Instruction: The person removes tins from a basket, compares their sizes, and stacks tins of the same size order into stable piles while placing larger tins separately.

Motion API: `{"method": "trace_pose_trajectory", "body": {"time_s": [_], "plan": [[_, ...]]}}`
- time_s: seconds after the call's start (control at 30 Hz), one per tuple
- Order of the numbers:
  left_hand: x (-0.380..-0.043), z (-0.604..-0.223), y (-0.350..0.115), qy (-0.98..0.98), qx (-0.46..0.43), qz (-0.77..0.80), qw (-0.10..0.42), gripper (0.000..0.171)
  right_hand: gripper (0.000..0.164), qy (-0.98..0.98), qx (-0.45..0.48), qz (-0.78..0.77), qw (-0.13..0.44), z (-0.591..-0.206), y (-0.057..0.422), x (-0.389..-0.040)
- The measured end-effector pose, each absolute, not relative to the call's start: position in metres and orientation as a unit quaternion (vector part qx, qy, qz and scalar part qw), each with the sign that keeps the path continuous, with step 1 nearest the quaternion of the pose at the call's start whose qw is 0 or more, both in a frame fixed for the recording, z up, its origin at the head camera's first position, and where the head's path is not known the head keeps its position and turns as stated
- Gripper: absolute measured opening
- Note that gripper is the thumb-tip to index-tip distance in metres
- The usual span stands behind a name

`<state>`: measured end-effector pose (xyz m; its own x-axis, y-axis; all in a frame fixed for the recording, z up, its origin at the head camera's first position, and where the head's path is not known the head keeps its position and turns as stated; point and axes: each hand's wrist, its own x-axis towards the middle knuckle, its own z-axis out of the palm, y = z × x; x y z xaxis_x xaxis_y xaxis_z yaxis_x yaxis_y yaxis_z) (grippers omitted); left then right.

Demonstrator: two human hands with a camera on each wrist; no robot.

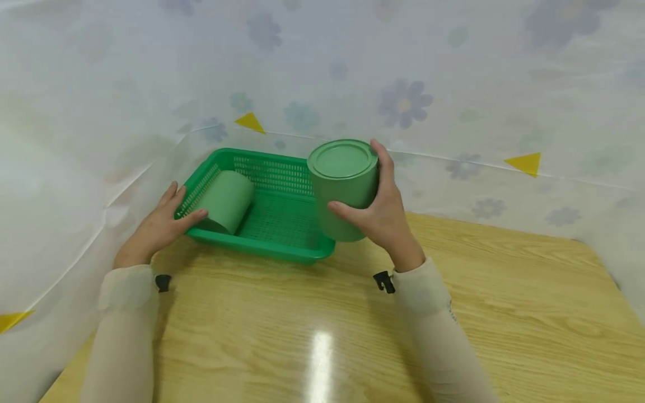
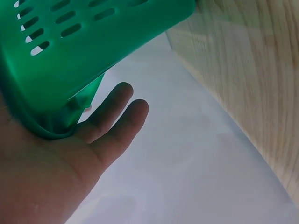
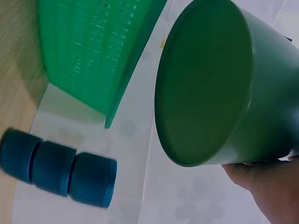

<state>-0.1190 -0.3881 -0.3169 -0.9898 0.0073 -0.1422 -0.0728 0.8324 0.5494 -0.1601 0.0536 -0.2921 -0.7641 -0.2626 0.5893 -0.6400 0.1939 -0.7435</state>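
A green plastic basket (image 1: 262,249) with slotted sides sits on the table. My left hand (image 1: 157,228) grips its left end, thumb over the rim; in the left wrist view two fingers stretch out below the basket wall (image 2: 112,42). Inside, at the left, a light green cylindrical cup (image 1: 229,196) lies on its side. My right hand (image 1: 385,215) holds a matching cup (image 1: 337,193) at the basket's right end, its ringed base facing up. From the right wrist, the cup's round lower end (image 3: 205,88) looks hollow, and the fingers wrap its far side.
Behind the basket, a column of three dark teal cylinders (image 3: 58,168) stands on the wooden table (image 1: 242,330), hidden in the head view. White flowered sheeting (image 1: 322,67) closes off the back and left, with yellow triangles (image 1: 524,164) on it.
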Motion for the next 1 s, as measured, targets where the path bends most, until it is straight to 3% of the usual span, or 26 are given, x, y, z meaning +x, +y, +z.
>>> {"method": "trace_pose_trajectory", "body": {"time_s": [0.37,1.0], "plan": [[-0.107,-0.311,-0.403,0.960,-0.014,0.272,0.057,0.094,0.106,-0.719,0.316,0.577,0.224,-0.294,0.089,-0.152],[-0.101,-0.318,-0.413,0.955,-0.009,0.291,0.056,0.089,0.100,-0.717,0.221,0.597,0.284,-0.298,0.186,-0.159]]}}
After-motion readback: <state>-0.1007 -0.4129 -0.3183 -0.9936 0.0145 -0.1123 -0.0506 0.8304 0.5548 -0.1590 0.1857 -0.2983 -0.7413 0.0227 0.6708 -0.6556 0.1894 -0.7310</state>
